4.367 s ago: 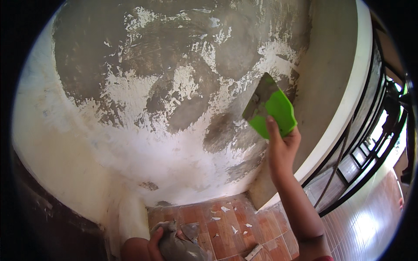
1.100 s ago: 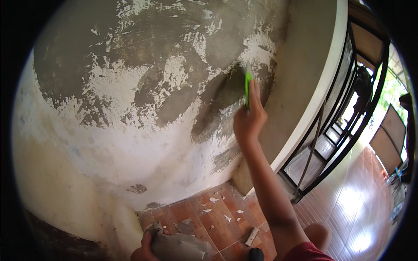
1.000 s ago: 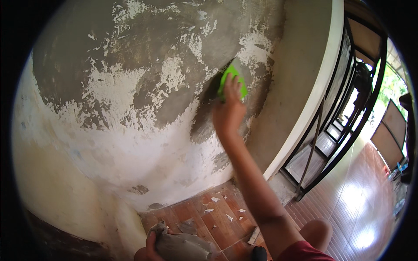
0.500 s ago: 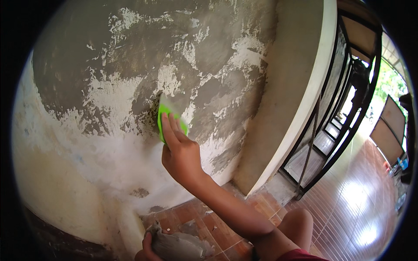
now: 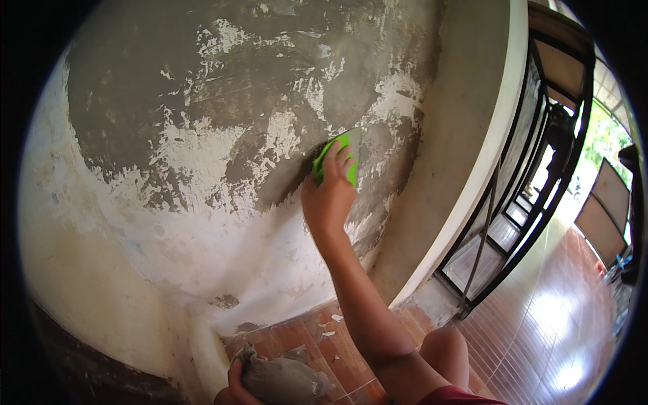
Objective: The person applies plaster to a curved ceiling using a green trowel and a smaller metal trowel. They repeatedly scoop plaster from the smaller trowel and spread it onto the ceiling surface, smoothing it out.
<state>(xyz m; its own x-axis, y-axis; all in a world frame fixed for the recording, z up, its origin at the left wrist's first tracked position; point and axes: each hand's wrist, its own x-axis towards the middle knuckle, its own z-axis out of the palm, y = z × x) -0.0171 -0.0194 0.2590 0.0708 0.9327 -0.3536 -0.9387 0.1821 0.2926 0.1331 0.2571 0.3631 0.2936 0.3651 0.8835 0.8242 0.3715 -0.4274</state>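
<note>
A bright green putty scraper [image 5: 343,155] is pressed against the patchy wall [image 5: 202,250], its edge pointing up. My right hand [image 5: 329,192] is closed around it, with the fingers laid along its face. Fresh grey putty covers the wall beside and below the scraper, among flaking white patches. At the lower edge, my left hand [image 5: 236,386] grips a grey, putty-smeared bag [image 5: 280,378]; the thumb shows at its side, and the other fingers are mostly hidden.
A pale pillar [image 5: 459,148] juts out right of the wall, and past it stands a dark metal-framed gate [image 5: 540,182]. Brown floor tiles [image 5: 337,351] bear a few white flakes. My bent knee [image 5: 445,351] is at the lower right. A dark ledge runs along the lower left.
My right hand has swept the scraper to the right and slightly up across the wall, and grey putty now shows along that path. My left hand still holds the bag.
</note>
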